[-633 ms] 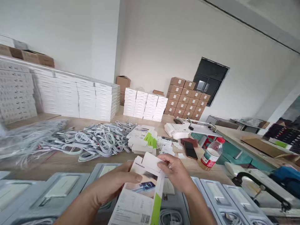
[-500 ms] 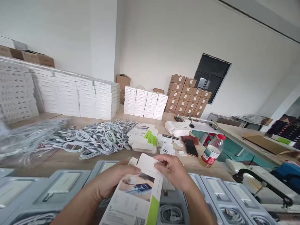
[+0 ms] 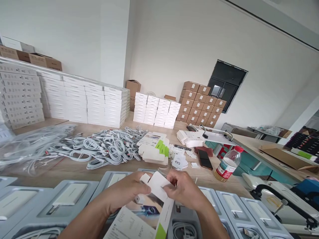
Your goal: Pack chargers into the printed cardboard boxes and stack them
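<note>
R hand: thumb + fingertips pinch the edge of the big flap. L hand: gripping the box near its top L corner, thumb on the printed face, other fingers mostly hidden. Box is btwn the hands, tilted, top end away from the wearer, bottom end out of frame. Small tab sticks up beside the L thumb. Can't tell if the flap is being bent in or out.

To do it well, I'd say: L hand steadies the box close to the crease, w/ light thumb pressure so the print doesn't dent. R hand moves the flap by its edge, evenly, so the card bends along the crease & not across the panel. Mind the tab: it could snag or crumple if the flap catches it. Card looks thin, prob. creases easily.

Just below, trays w/ adapters & coiled cables; best keep forearms off these. Beyond, on the table: loose cables, flat cartons, cards, phone, bottle to the R.
</note>
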Demonstrator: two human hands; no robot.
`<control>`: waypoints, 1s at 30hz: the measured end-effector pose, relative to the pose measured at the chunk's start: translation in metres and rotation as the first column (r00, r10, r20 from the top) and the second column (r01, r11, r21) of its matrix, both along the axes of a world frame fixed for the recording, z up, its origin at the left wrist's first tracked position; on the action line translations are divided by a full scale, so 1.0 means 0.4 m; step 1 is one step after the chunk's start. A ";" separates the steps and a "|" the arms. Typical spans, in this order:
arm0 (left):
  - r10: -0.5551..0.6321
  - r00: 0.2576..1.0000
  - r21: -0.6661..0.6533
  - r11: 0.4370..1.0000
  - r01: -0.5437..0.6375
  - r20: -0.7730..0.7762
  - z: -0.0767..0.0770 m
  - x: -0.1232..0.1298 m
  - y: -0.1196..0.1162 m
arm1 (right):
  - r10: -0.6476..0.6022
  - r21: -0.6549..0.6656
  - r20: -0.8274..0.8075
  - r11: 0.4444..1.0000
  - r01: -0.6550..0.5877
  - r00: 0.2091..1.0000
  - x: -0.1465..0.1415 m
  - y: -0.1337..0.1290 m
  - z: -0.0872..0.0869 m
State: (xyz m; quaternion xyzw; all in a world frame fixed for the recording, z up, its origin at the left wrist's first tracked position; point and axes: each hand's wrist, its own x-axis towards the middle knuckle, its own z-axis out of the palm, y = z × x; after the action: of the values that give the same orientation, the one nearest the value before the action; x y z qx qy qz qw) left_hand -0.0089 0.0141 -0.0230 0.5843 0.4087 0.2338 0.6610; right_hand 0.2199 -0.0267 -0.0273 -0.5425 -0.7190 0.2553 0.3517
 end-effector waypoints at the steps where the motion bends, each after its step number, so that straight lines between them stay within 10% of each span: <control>1: -0.010 1.000 -0.011 1.000 0.010 -0.001 0.000 -0.005 0.001 | 0.069 -0.074 -0.109 0.994 -0.078 0.992 0.003 -0.001 0.001; 7: -0.091 0.992 0.007 0.996 0.091 0.086 0.021 -0.030 -0.004 | 0.052 -0.299 -0.631 0.904 -0.305 0.774 0.028 -0.006 0.001; 14: -0.130 0.989 -0.017 0.991 0.132 0.073 0.010 -0.024 -0.003 | 0.214 -0.369 -0.557 0.801 -0.471 0.802 0.010 -0.009 0.010; 18: -0.185 0.981 0.001 0.983 0.185 0.062 0.016 -0.021 -0.011 | 0.138 -0.365 -0.464 0.870 -0.331 0.875 0.011 0.002 0.003; 22: -0.257 0.963 -0.003 0.966 0.258 0.085 0.017 -0.008 -0.024 | -0.137 -0.175 -0.160 0.979 0.109 0.978 0.052 0.030 -0.009; 30: -0.535 0.845 -0.059 0.844 0.533 -0.009 0.015 0.047 -0.074 | -0.537 0.097 0.459 0.823 0.560 0.708 0.153 0.067 -0.046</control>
State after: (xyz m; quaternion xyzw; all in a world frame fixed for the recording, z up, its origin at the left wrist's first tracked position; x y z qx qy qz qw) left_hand 0.0099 -0.0154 -0.0171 0.6598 0.2444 0.0223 0.7102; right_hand 0.2810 0.0002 -0.0456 -0.7846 -0.5814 0.0189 0.2145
